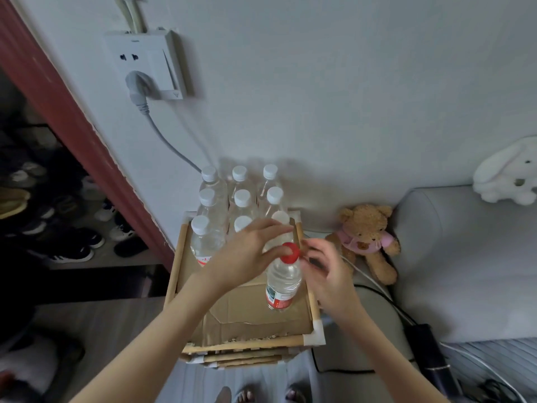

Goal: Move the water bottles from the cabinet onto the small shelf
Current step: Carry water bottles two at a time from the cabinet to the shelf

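Observation:
A clear water bottle with a red cap (pixel 283 282) stands upright on the cardboard top of the small bamboo shelf (pixel 247 343), near its right side. My left hand (pixel 247 251) reaches over it, thumb and fingers touching the red cap. My right hand (pixel 325 270) hovers just right of the cap with fingers loosely curled, holding nothing. Several white-capped water bottles (pixel 239 199) stand in rows at the back of the shelf against the wall.
A brown teddy bear (pixel 367 238) sits right of the shelf beside a grey sofa (pixel 465 257). A white plush toy (pixel 508 175) lies on the sofa. A wall socket with a grey plug (pixel 146 68) is above. Shoes (pixel 72 234) fill a dark rack at left. Cables trail at lower right.

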`<state>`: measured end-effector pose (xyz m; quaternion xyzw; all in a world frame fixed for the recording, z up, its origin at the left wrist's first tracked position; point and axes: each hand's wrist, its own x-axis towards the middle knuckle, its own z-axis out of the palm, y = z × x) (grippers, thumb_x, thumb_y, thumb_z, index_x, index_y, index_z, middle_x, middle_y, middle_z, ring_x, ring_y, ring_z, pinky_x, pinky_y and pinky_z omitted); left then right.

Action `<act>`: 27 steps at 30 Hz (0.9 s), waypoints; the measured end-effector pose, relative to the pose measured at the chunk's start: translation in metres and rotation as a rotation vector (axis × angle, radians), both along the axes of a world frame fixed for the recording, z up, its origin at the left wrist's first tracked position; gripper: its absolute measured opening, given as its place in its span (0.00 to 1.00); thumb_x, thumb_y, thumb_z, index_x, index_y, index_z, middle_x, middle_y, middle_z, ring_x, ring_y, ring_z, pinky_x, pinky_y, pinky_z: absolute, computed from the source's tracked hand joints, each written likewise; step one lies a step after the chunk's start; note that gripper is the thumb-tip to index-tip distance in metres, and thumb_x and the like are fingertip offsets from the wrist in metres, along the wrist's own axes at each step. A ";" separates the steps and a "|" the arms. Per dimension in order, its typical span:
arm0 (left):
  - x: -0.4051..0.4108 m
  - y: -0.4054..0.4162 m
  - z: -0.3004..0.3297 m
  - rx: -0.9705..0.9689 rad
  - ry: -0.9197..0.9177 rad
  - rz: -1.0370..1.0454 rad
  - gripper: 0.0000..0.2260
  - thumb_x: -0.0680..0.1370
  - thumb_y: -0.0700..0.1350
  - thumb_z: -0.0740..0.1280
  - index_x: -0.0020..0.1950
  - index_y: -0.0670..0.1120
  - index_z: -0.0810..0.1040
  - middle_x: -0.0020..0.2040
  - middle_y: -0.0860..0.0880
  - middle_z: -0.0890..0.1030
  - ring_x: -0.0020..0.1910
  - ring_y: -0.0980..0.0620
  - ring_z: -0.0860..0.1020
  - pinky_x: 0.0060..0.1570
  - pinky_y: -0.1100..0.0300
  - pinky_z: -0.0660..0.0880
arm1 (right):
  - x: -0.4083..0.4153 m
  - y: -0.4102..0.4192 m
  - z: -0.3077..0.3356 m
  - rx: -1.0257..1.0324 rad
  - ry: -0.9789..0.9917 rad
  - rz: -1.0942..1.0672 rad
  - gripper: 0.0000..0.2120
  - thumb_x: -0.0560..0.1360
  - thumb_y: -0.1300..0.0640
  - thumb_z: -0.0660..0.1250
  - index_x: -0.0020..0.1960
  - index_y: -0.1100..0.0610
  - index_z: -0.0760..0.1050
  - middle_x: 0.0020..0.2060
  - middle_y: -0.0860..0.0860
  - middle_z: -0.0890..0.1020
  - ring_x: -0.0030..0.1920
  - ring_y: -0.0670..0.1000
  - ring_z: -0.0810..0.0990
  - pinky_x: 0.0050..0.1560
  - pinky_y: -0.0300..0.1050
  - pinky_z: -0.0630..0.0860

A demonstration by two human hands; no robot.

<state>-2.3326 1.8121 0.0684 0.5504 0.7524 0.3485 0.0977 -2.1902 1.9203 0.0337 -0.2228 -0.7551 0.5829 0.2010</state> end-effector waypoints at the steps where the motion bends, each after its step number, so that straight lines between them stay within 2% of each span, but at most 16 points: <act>1: 0.004 -0.001 -0.005 -0.057 0.002 -0.031 0.19 0.73 0.52 0.66 0.62 0.47 0.74 0.57 0.49 0.77 0.53 0.54 0.74 0.54 0.64 0.69 | 0.000 0.004 -0.001 -0.047 0.006 -0.019 0.15 0.74 0.64 0.65 0.59 0.55 0.70 0.55 0.50 0.78 0.56 0.45 0.77 0.59 0.46 0.75; 3: 0.013 0.002 -0.011 -0.121 0.016 -0.031 0.20 0.71 0.54 0.68 0.61 0.48 0.73 0.55 0.49 0.77 0.51 0.52 0.74 0.53 0.57 0.72 | -0.003 0.014 -0.001 -0.023 -0.009 -0.060 0.12 0.75 0.65 0.63 0.57 0.54 0.71 0.54 0.49 0.78 0.56 0.47 0.78 0.59 0.51 0.75; 5: 0.019 0.003 -0.010 -0.125 0.019 0.038 0.19 0.71 0.54 0.69 0.58 0.48 0.72 0.52 0.49 0.77 0.46 0.52 0.72 0.48 0.54 0.73 | -0.012 0.024 0.001 0.054 -0.042 -0.082 0.11 0.76 0.63 0.61 0.55 0.52 0.72 0.50 0.46 0.79 0.54 0.46 0.78 0.58 0.50 0.75; 8: 0.017 -0.008 -0.006 -0.121 -0.072 0.117 0.15 0.72 0.47 0.69 0.56 0.47 0.72 0.50 0.49 0.77 0.44 0.53 0.72 0.46 0.62 0.71 | -0.032 0.037 0.011 0.228 -0.095 -0.053 0.12 0.76 0.60 0.62 0.59 0.54 0.73 0.51 0.47 0.79 0.51 0.42 0.76 0.56 0.40 0.74; 10: 0.011 -0.023 -0.002 -0.133 -0.122 0.152 0.15 0.72 0.43 0.70 0.57 0.46 0.73 0.50 0.49 0.77 0.47 0.52 0.73 0.46 0.67 0.69 | -0.046 0.041 0.017 0.337 -0.118 0.022 0.15 0.75 0.58 0.64 0.62 0.55 0.72 0.54 0.49 0.77 0.52 0.44 0.75 0.53 0.34 0.71; 13: 0.005 -0.048 0.003 -0.147 -0.134 0.194 0.14 0.72 0.41 0.69 0.57 0.47 0.73 0.50 0.52 0.76 0.48 0.54 0.74 0.49 0.67 0.69 | -0.062 0.036 0.013 0.444 -0.124 0.114 0.19 0.74 0.55 0.66 0.64 0.54 0.71 0.54 0.52 0.77 0.52 0.49 0.76 0.55 0.41 0.71; 15: 0.001 -0.064 0.004 -0.154 -0.131 0.245 0.15 0.72 0.40 0.69 0.57 0.48 0.74 0.50 0.54 0.76 0.48 0.57 0.74 0.50 0.68 0.70 | -0.068 0.031 0.008 0.457 -0.112 0.102 0.19 0.73 0.55 0.67 0.63 0.55 0.72 0.51 0.51 0.77 0.49 0.50 0.76 0.54 0.42 0.72; 18: -0.009 -0.083 0.005 -0.167 -0.156 0.332 0.14 0.72 0.37 0.68 0.56 0.48 0.75 0.47 0.58 0.75 0.48 0.63 0.73 0.48 0.76 0.66 | -0.071 0.030 0.005 0.478 -0.087 0.065 0.18 0.73 0.55 0.67 0.62 0.56 0.73 0.47 0.49 0.76 0.48 0.52 0.77 0.54 0.49 0.75; 20: -0.018 -0.092 0.008 -0.168 -0.202 0.394 0.14 0.72 0.36 0.68 0.55 0.49 0.75 0.45 0.62 0.74 0.47 0.61 0.74 0.48 0.74 0.67 | -0.071 0.030 0.004 0.469 -0.091 0.071 0.18 0.73 0.55 0.67 0.62 0.56 0.72 0.47 0.48 0.75 0.47 0.52 0.77 0.54 0.51 0.75; 22: -0.023 -0.095 0.010 -0.170 -0.203 0.399 0.15 0.73 0.35 0.67 0.56 0.49 0.75 0.45 0.63 0.73 0.48 0.57 0.75 0.53 0.67 0.69 | -0.071 0.029 0.003 0.450 -0.100 0.078 0.17 0.74 0.55 0.67 0.62 0.55 0.72 0.47 0.48 0.76 0.47 0.52 0.77 0.53 0.50 0.75; 23: -0.024 -0.095 0.010 -0.175 -0.196 0.387 0.15 0.73 0.35 0.67 0.57 0.49 0.75 0.46 0.63 0.73 0.49 0.57 0.74 0.53 0.65 0.69 | -0.071 0.029 0.003 0.439 -0.104 0.078 0.17 0.74 0.54 0.67 0.62 0.54 0.72 0.48 0.48 0.76 0.47 0.51 0.77 0.53 0.49 0.75; 25: -0.024 -0.095 0.007 -0.184 -0.183 0.366 0.15 0.73 0.34 0.65 0.57 0.48 0.75 0.46 0.63 0.72 0.48 0.60 0.73 0.50 0.70 0.68 | -0.070 0.028 0.002 0.413 -0.090 0.070 0.17 0.73 0.54 0.67 0.61 0.53 0.72 0.49 0.49 0.78 0.47 0.50 0.77 0.52 0.45 0.76; 27: -0.022 -0.097 0.004 -0.165 -0.175 0.358 0.16 0.74 0.33 0.63 0.58 0.48 0.74 0.47 0.63 0.72 0.49 0.59 0.73 0.50 0.72 0.67 | -0.067 0.028 -0.001 0.330 -0.059 0.053 0.19 0.72 0.55 0.69 0.61 0.53 0.71 0.51 0.49 0.78 0.48 0.48 0.77 0.50 0.33 0.74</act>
